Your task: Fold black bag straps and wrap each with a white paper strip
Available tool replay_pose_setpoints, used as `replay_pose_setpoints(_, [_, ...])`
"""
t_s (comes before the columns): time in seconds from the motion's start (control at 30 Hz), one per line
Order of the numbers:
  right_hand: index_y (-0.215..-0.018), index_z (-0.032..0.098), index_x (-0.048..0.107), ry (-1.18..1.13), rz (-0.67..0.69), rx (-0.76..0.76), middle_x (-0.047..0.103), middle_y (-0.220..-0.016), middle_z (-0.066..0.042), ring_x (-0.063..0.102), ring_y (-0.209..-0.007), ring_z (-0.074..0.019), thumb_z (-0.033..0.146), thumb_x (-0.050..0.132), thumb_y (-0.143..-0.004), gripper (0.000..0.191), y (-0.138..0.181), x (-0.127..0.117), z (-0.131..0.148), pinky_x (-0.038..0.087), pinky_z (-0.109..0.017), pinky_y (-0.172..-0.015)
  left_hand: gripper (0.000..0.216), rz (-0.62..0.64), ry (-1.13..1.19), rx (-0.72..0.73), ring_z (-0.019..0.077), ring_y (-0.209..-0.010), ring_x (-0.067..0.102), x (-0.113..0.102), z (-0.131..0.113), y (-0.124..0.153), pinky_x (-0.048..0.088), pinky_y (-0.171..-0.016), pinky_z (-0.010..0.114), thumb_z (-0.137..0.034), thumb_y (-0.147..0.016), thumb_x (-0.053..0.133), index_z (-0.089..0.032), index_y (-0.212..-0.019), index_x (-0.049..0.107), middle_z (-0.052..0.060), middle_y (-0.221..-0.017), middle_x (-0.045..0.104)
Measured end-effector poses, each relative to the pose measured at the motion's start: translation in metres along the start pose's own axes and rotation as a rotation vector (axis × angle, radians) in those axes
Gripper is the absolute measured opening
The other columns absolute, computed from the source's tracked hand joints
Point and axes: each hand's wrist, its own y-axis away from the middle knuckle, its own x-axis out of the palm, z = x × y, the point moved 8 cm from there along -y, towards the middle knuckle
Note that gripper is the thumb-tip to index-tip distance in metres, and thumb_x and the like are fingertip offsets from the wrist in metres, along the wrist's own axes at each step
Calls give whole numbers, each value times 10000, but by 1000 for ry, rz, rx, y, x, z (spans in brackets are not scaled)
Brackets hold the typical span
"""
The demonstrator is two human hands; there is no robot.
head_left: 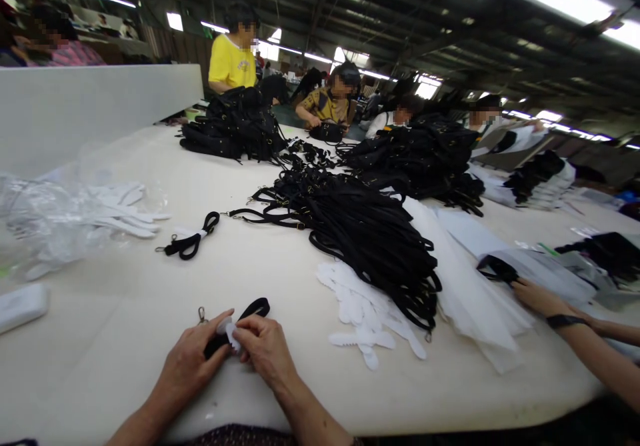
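Note:
My left hand (193,359) and my right hand (265,349) meet near the front edge of the cream table (125,313). Both are closed on a folded black strap (250,311) with a metal clasp (201,314) at its left end. Between the fingertips sits a small white toothed tie (230,333), pinched by both hands around the strap. A finished strap bundle (190,241) with a white tie lies farther back on the left. A big heap of loose black straps (360,229) lies to the right, with several white ties (365,319) beside it.
Clear plastic bags with white ties (75,219) lie at the left, by a white partition (90,109). A co-worker's hand (537,296) at the right holds a strap by clear bags. Piles of black bags (235,126) and several seated or standing people fill the far side.

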Motion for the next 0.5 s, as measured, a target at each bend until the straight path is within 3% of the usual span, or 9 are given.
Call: replay_pose_setpoints(0.5, [-715,187,717,150,22,77,640,-553,29,520,-419,-90,231,615,-729,112,-6,0,7,368,-197,-424,530,-20,-61,140,272,-1080,667,2,-10,12,565,-971,458,-388,-879,611,-325,-1396,515,69,-1202,732])
